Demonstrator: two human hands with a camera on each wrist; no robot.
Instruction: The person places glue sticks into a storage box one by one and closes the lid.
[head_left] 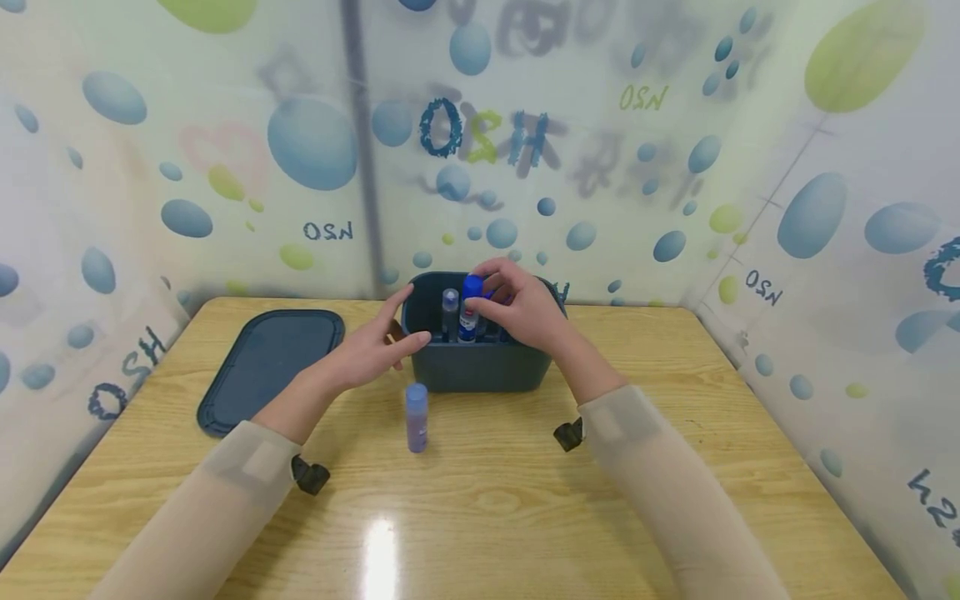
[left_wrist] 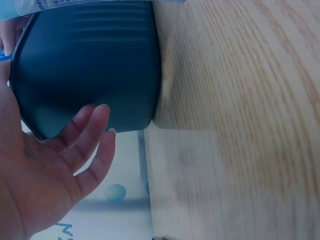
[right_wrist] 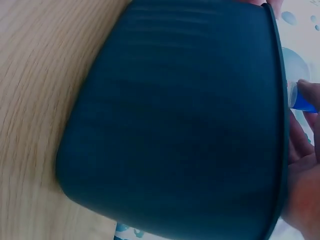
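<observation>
A dark blue-green plastic bin (head_left: 480,367) stands near the back of the table. My right hand (head_left: 528,304) reaches over its right side and pinches a small blue-capped bottle (head_left: 471,308) between thumb and fingers. The bottle is upright, its lower part inside the bin. In the right wrist view only the bottle's blue and white top (right_wrist: 301,101) shows past the rim. Around the bin's left end lies my left hand (head_left: 367,350), thumb and forefinger spread at the rim, the other fingers loose beside the wall. A clear-topped tube (head_left: 450,315) stands inside the bin.
A translucent purple-blue bottle with a blue cap (head_left: 417,421) stands on the wooden table (head_left: 480,517) in front of the bin. To the left lies a dark flat lid (head_left: 273,367). Right behind the bin rises a patterned wall (head_left: 480,200).
</observation>
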